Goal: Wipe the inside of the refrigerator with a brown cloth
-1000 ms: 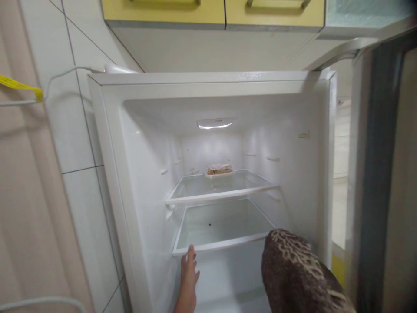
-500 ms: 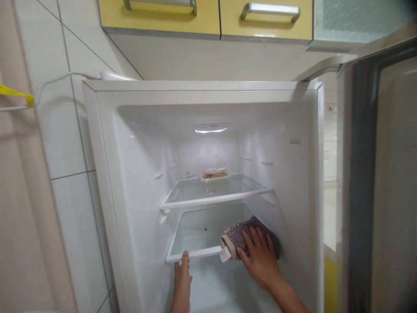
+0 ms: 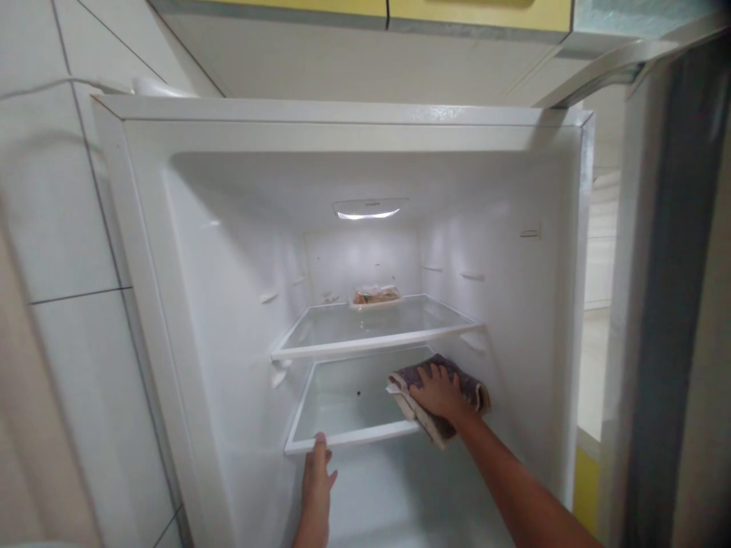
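Observation:
My right hand [image 3: 438, 392] presses on a folded brown patterned cloth [image 3: 477, 392], its fingers curled over the top. The cloth lies on the right side of the lower glass shelf [image 3: 336, 388], and a pale flap of it hangs over the front edge. At the left part of that shelf's white front rim, my left hand [image 3: 317, 472] holds the edge, with one fingertip on the rim and the other fingers partly hidden. A small dark spot [image 3: 359, 393] shows on the glass between the hands.
Above is another glass shelf [image 3: 365, 346], with a wrapped food tray [image 3: 375, 297] at its back. The fridge light [image 3: 368, 213] is lit. The fridge door [image 3: 656, 304] stands ajar at the right; yellow cabinets [image 3: 480, 17] hang overhead.
My right hand has pushed the cloth farther back on the shelf, and the cloth's front flap has dropped over the rim. My left hand stays at the shelf edge. The view has moved closer.

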Motion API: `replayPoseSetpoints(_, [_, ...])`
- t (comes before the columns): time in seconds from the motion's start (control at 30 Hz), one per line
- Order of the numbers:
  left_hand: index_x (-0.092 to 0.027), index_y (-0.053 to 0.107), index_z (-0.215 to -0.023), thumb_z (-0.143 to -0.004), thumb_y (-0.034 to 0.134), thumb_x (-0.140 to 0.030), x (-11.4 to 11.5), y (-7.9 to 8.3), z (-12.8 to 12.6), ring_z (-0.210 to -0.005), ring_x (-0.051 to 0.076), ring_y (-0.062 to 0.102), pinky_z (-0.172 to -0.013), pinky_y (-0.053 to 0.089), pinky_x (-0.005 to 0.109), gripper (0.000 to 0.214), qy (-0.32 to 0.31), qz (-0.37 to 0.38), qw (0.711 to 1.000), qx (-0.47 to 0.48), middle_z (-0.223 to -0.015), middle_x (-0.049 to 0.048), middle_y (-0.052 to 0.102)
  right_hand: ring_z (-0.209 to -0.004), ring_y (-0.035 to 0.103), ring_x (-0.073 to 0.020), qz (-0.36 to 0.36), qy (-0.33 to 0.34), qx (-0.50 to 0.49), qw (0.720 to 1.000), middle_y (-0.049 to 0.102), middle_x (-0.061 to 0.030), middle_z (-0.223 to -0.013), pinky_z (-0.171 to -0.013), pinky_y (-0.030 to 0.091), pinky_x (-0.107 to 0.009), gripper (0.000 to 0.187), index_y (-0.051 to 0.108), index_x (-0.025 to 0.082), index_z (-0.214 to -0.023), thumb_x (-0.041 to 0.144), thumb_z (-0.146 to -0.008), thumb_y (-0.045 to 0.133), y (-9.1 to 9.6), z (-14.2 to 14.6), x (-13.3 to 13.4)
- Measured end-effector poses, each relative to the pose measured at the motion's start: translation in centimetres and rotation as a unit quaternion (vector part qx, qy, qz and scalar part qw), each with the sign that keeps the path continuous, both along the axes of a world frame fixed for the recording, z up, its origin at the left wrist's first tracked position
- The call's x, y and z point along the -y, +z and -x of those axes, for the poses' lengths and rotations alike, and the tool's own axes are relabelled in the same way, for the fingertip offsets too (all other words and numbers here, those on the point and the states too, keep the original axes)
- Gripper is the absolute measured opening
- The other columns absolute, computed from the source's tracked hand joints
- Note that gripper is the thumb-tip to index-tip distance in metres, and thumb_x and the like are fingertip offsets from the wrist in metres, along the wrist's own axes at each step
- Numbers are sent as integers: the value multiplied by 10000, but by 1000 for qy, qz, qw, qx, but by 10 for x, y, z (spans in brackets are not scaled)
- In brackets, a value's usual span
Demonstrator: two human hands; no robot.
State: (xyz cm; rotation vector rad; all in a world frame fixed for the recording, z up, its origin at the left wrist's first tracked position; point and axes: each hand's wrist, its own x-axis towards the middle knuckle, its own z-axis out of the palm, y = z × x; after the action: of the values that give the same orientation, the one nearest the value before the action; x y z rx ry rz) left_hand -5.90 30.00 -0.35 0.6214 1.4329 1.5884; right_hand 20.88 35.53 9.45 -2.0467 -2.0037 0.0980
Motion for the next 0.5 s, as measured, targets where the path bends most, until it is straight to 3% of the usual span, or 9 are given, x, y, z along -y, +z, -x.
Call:
replayPoseSetpoints(0.2, [-245,663,-1155,-859,416,-663,-8,-7,8,-1224,326,605,-988,480,509,569,-119,1,991,59,-1141,132,703,-1484,311,-359,-26,62,2,998,364,-189,-1602,-1184,189,-589,630,446,192,-1492,502,-953,347,0,-4,-51])
replayPoseSetpoints(0.37, [-224,686,-1146,-718,556,-763,-19,-19,19,-1028,315,687,-832,518,399,701,-194,-55,976,81,-1061,129,743,-1456,364,-318,-16,88,-18,996,439,-130,-1568,-1187,214,-558,570,502,246,-1449,485,-950,363,3,-6,-94])
replayPoseSetpoints(0.5, [-213,694,-1126,-602,644,-802,-27,-26,20,-972,310,672,-722,518,350,790,-240,-112,958,113,-1075,138,747,-1469,326,-383,-13,48,-34,998,408,-190,-1576,-1173,176,-643,624,480,179,-1468,493,-947,344,3,12,-109])
